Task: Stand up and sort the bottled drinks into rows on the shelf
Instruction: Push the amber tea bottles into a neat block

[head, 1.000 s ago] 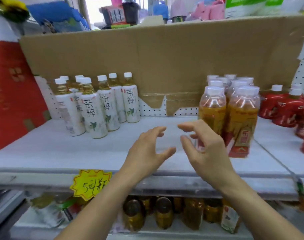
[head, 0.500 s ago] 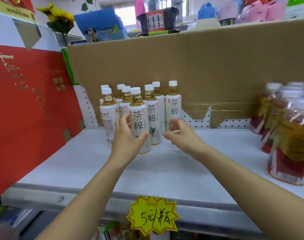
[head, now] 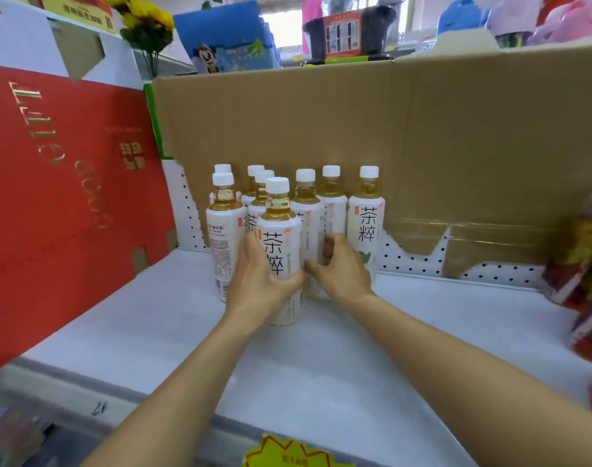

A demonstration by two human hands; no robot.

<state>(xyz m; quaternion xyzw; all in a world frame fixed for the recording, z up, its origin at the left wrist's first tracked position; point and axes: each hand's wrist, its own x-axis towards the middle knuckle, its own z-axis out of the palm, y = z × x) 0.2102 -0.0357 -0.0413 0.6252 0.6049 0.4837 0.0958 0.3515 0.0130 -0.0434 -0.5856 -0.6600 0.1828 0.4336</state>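
Two bottles gripped: my left hand (head: 264, 284) wraps the front bottle (head: 281, 230), right hand (head: 343, 273) curls round its neighbour (head: 309, 217); jostling may topple rear bottles (head: 367, 224).

Clear plastic, glossy labels, matt card
The tea bottles (head: 365, 214) are clear plastic with smooth white plastic caps (head: 277, 185); the front bottle (head: 281, 244) wears a glossy white sleeve label. The brown cardboard (head: 321, 123) is matt, crossed by shiny clear tape (head: 490, 230). The red box (head: 62, 197) is smooth card with gold foil lettering; the shelf (head: 321, 365) is matt white
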